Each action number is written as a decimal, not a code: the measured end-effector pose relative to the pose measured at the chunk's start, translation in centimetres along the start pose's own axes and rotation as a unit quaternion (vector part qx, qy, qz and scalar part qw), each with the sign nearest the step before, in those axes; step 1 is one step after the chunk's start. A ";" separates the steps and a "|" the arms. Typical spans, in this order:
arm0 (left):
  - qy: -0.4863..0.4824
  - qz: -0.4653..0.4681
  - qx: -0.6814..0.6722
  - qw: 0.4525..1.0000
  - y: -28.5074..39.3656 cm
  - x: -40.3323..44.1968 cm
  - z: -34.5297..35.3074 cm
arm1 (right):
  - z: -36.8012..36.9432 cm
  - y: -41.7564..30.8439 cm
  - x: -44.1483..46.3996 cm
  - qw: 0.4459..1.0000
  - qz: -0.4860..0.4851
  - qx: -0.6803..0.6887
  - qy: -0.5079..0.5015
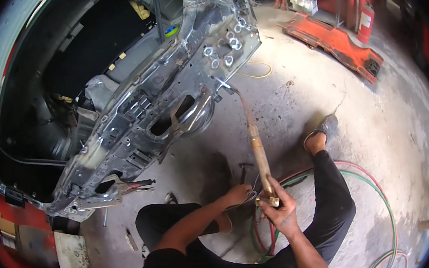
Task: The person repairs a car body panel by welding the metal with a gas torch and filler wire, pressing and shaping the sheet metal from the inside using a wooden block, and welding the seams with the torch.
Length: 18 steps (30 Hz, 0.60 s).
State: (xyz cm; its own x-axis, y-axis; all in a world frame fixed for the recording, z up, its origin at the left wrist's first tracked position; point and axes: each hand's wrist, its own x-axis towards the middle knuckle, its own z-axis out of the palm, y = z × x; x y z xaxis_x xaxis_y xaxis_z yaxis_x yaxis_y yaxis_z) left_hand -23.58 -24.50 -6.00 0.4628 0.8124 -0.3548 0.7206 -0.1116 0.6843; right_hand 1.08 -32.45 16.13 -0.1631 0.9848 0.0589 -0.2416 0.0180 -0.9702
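My right hand (282,211) is wrapped round the brass valve end of a gas welding torch (259,153). The torch points away from me, its bent tip close to the edge of a bare metal car body panel (168,79). Beside it, my left hand (239,195) is closed on a thin wire (251,196), which loops toward my right hand. Whether a flame burns at the tip I cannot tell. Locking pliers (134,186) grip the panel's lower left, and a rusty clamp (177,124) sits nearer its middle.
Red and green hoses (380,190) curl over the concrete floor around my right leg. A hammer (245,168) lies between my feet. Farther off are an orange-red metal piece (330,42) and a fire extinguisher (365,24). Cardboard and a stained sheet (74,258) lie at lower left.
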 end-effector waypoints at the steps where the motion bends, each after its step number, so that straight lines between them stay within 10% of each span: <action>1: -0.006 0.026 -0.062 0.998 0.0 -0.6 -0.6 | 0.7 -0.6 0.2 1.000 -0.022 -0.021 -0.003; 5: -0.009 -0.135 -0.341 0.930 7.9 -4.8 -8.1 | 3.7 0.5 1.4 0.999 -0.037 0.010 0.016; 8: 0.147 -0.057 -0.283 0.946 11.8 -7.4 -12.9 | 5.7 0.9 1.8 0.998 -0.015 0.050 0.020; 18: 0.221 -0.014 -0.445 0.868 19.2 -9.4 -20.3 | 8.4 1.9 4.9 0.997 0.015 0.077 0.008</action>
State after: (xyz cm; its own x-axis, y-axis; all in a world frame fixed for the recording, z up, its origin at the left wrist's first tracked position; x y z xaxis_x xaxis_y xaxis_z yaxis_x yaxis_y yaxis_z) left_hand -24.60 -22.71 23.37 0.0668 0.9697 -0.2349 -0.0461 0.2382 0.9701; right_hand -8.23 -29.08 16.59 -0.1575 0.9872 0.0262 -0.3815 -0.0364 -0.9236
